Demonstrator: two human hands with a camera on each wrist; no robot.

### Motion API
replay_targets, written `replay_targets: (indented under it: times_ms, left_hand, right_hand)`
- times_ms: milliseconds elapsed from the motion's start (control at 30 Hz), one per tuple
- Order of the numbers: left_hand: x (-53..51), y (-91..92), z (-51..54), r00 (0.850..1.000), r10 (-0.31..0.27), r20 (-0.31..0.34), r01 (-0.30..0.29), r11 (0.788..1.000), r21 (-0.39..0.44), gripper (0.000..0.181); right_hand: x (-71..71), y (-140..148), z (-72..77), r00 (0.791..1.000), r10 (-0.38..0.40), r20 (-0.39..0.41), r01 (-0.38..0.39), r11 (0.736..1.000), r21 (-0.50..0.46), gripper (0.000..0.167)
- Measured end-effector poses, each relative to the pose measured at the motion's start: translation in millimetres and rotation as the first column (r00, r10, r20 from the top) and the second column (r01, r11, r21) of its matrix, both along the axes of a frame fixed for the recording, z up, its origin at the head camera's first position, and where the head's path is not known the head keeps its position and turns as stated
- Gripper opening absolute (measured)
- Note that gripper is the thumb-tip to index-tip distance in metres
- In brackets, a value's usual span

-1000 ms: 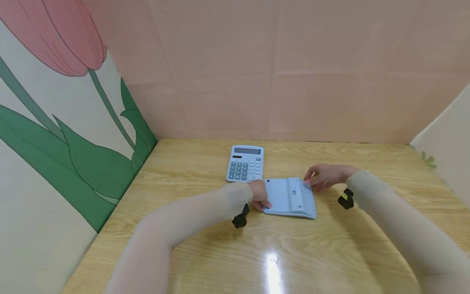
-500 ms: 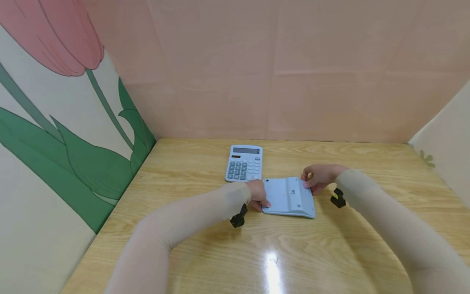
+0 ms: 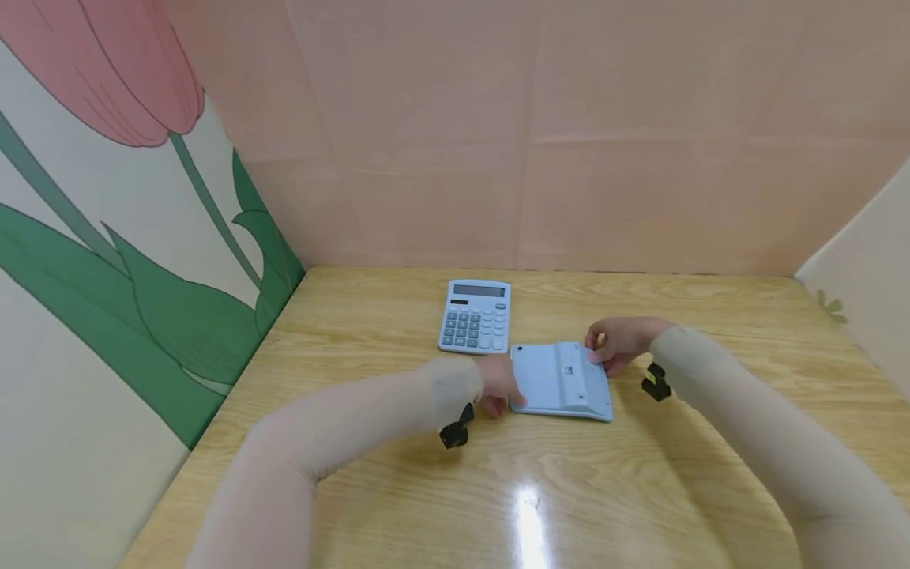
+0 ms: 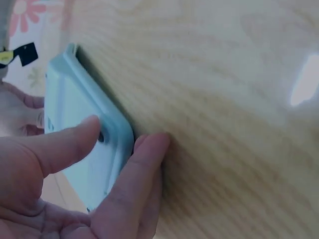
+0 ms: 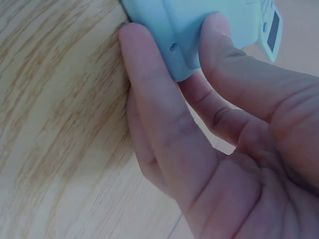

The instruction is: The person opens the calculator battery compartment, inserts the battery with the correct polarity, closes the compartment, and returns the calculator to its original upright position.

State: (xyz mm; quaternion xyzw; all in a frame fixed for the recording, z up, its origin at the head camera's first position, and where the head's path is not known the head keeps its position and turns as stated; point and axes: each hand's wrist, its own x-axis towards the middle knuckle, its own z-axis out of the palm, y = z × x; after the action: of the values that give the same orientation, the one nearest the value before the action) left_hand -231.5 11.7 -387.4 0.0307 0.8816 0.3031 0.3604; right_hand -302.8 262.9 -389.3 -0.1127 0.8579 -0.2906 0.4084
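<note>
A light-blue calculator (image 3: 540,379) lies face down on the wooden table, its raised back ridge and screw holes showing. At its left edge my left hand (image 3: 501,379) holds it. In the left wrist view the thumb (image 4: 82,137) is over the back and the fingers (image 4: 144,164) are along the edge. My right hand (image 3: 622,341) grips the far right corner. The right wrist view shows that thumb (image 5: 217,42) on the back, with the other fingers against the side. Behind and to the left, a second calculator (image 3: 475,316) lies face up, display and keys visible.
The wooden table (image 3: 398,506) reaches back to a pink wall covering (image 3: 426,142). A panel with a painted tulip (image 3: 135,71) borders the left side, and a pale panel (image 3: 867,261) the right. A small black device (image 3: 455,431) hangs at each wrist.
My right hand has shifted slightly left onto the calculator's far right corner. My left hand has turned a little, its wrist moving slightly left and nearer. The calculators stay in place.
</note>
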Motion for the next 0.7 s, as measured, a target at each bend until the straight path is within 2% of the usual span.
replay_targets:
  times_ms: [233, 367, 600, 700]
  left_hand:
    - [4.5, 5.0, 1.4, 0.999, -0.021, -0.031, 0.02, 0.999, -0.028, 0.02]
    - [6.8, 5.2, 0.2, 0.999, 0.027, -0.046, -0.027, 1.0, -0.005, 0.019]
    - [9.3, 2.7, -0.9, 0.994, 0.107, 0.003, -0.106, 0.99, 0.096, 0.017]
    - [10.0, 1.2, -1.3, 0.99, 0.136, 0.028, -0.139, 0.979, 0.147, 0.027]
  right_hand:
    - [2.8, -2.4, 3.8, 1.0, -0.001, 0.018, 0.001, 1.0, 0.003, 0.025]
    - [2.3, -2.2, 3.7, 1.0, 0.005, 0.026, -0.005, 1.0, -0.002, 0.027]
    - [1.4, -1.2, 2.1, 0.999, 0.022, 0.034, -0.022, 1.0, -0.016, 0.029]
    - [0.3, -0.3, 1.1, 0.999, 0.021, 0.029, -0.02, 1.0, -0.014, 0.03]
